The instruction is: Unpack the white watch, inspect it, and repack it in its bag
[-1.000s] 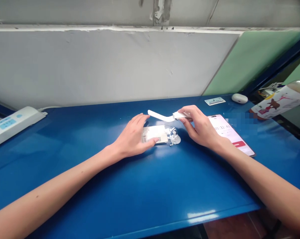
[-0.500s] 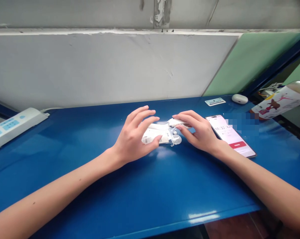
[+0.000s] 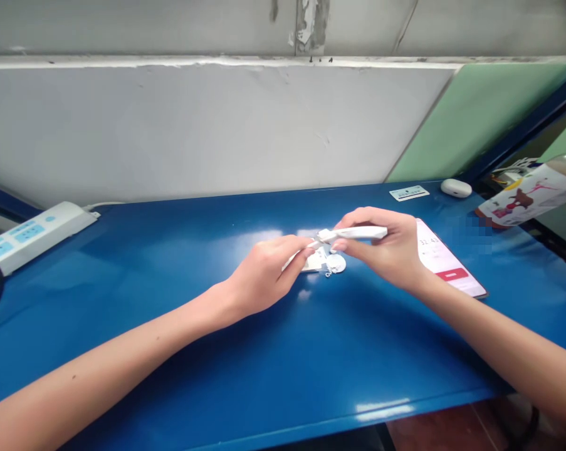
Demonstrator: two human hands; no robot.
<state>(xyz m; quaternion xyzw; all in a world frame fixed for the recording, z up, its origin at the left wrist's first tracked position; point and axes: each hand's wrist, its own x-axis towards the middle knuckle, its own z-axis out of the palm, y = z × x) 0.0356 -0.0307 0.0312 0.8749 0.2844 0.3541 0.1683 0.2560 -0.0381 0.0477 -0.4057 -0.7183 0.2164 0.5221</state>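
A slim white hinged piece [image 3: 358, 233] is held just above the blue table [image 3: 273, 369] by both hands. My right hand [image 3: 386, 250] is closed on its right half, thumb under and fingers over. My left hand [image 3: 268, 272] pinches its left end between thumb and fingers. Below them on the table lie a flat white device [image 3: 316, 263] and a small round white part [image 3: 336, 264] with tiny metal bits beside it, partly hidden by my left fingers.
A phone [image 3: 445, 266] with a running timer lies right of my right hand. A white power strip [image 3: 24, 235] is at the far left, a small label [image 3: 408, 193] and white earbud case [image 3: 455, 187] at the back right, a printed pouch [image 3: 527, 197] beyond.
My left hand went from lying on the flat device, through an open lift, to pinching the white piece. My right hand lowered and turned the piece to near level.
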